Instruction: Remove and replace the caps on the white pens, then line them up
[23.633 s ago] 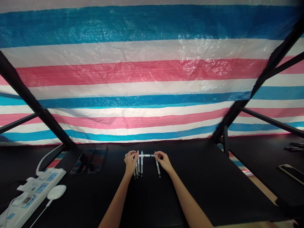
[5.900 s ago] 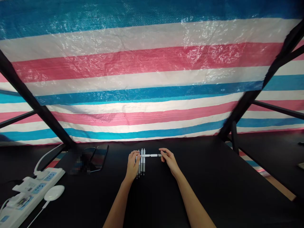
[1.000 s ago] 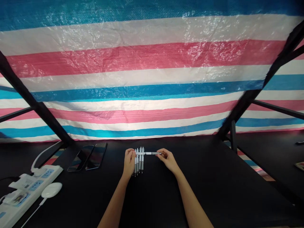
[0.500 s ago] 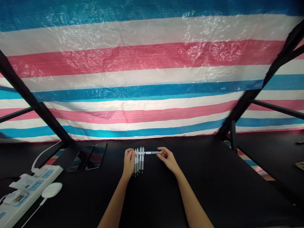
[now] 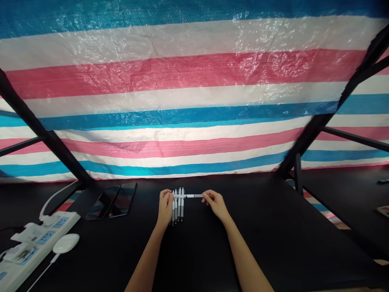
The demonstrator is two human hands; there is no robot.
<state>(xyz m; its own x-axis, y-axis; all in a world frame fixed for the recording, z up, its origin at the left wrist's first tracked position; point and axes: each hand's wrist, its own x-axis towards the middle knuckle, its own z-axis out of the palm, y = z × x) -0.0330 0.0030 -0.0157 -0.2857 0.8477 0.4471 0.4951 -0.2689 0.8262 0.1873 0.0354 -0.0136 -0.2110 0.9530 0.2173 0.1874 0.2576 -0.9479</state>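
A white and grey pen (image 5: 194, 196) lies crosswise, level, over the upper part of several similar pens (image 5: 178, 209). Those pens stand side by side in a row on the black table (image 5: 194, 251), their grey grips toward me. At the crosswise pen's left end, my left hand (image 5: 165, 205) pinches with thumb and fingers, partly hiding the leftmost pens. My right hand (image 5: 215, 202) has its thumb and fingertips closed on the grey right end of that same pen.
Two dark phones (image 5: 103, 202) lie on the left. A white power strip (image 5: 39, 245) with plugs and a round white charger (image 5: 66, 243) sits at the near left. Black frame bars (image 5: 322, 121) slant up at both sides, with a striped sheet (image 5: 182, 148) behind.
The fingers of my right hand have closed onto the right end of the crosswise pen; before, they were more spread. My left hand and the row of pens stay in place.
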